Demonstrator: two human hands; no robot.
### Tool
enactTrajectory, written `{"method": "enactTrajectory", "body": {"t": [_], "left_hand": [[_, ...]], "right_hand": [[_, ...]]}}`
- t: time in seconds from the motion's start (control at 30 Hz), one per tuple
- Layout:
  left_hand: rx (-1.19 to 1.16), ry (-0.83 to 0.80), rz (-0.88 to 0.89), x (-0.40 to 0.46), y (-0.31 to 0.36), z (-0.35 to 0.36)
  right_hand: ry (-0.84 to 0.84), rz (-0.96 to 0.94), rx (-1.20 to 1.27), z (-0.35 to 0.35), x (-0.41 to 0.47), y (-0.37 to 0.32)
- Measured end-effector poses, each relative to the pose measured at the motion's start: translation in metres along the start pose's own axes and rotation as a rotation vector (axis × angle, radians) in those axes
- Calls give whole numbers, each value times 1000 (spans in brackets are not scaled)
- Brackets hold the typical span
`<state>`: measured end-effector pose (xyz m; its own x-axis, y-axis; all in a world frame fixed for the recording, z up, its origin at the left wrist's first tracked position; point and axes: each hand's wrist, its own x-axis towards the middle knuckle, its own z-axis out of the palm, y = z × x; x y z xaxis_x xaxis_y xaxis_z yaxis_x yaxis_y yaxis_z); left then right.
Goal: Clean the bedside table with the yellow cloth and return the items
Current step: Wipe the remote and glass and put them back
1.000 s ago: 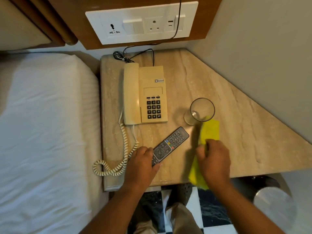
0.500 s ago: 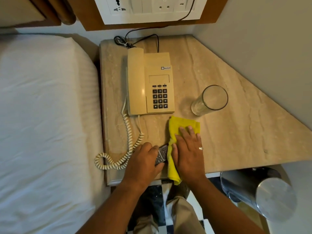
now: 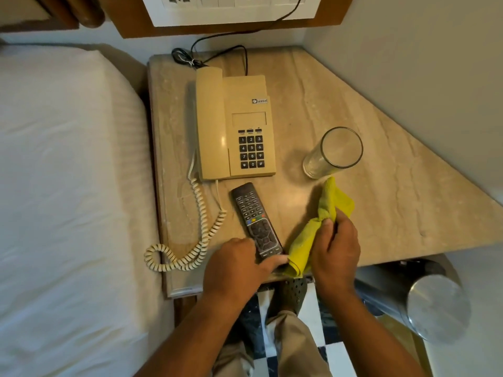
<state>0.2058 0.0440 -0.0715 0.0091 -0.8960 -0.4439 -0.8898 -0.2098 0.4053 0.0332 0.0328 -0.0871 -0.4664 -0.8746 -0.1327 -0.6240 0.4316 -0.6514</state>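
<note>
Landmark: I am taking the telephone [image 3: 235, 126] as my reference; it is sitting toward the back of the bedside table [image 3: 381, 213], on the bed side.

Left hand: my left hand [image 3: 234, 270] is resting on the near end of the remote control [image 3: 255, 221], fingers curled round its lower edge, thumb stretched along the table front. I judge I am steadying or setting it down so it is lying flat and out of the wiping path.

Remote control: it is lying on the stone just in front of the telephone, buttons up, its far tip nearly reaching the telephone's front edge.

Right hand: my right hand [image 3: 336, 251] is gripping the yellow cloth [image 3: 324, 221], fingers closed round its bunched middle.

Yellow cloth: it is lying in front of the telephone and to its right, one end trailing over the table's front edge beside the remote, the other pointing up toward the glass [image 3: 333, 152]. I judge I am gathering it for another pass.

Glass: it is standing upright to the right of the telephone, just beyond the cloth's tip, not touching it as far as I can tell.

Coiled cord [image 3: 190, 240]: it is running from the telephone's front left corner and looping over the table's front edge.

Progress: I judge that wiping and returning items are overlapping here, with the stone to the glass's right possibly left to do.
</note>
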Motion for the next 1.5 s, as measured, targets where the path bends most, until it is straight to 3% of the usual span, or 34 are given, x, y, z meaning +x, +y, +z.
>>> {"method": "enactTrajectory", "body": {"t": [0.17, 0.27, 0.37, 0.47, 0.63, 0.77, 1.0, 1.2, 1.37, 1.5], "left_hand": [[138, 173, 335, 34, -6, -34], [427, -77, 529, 64, -20, -54], [637, -162, 619, 84, -27, -61], [619, -148, 586, 85, -20, -59], [218, 55, 304, 56, -26, -30], [214, 110, 268, 45, -32, -19], [232, 153, 252, 40, -28, -19], [235, 183, 246, 39, -28, -17], [274, 197, 273, 38, -34, -20], [301, 211, 283, 38, -34, -21]], "right_hand": [[-19, 1, 65, -17, 6, 0], [-63, -19, 71, -23, 1, -1], [-117, -145, 91, -13, -13, -15], [-219, -343, 67, 18, -25, -35], [-302, -560, -289, 65, -23, -39], [-349, -747, -384, 58, -9, -23], [-284, -553, -403, 12, 25, 4], [-303, -786, -373, 48, -11, -22], [-244, -864, -460, 59, -8, -6], [-204, -779, -494, 37, 12, 13]]}}
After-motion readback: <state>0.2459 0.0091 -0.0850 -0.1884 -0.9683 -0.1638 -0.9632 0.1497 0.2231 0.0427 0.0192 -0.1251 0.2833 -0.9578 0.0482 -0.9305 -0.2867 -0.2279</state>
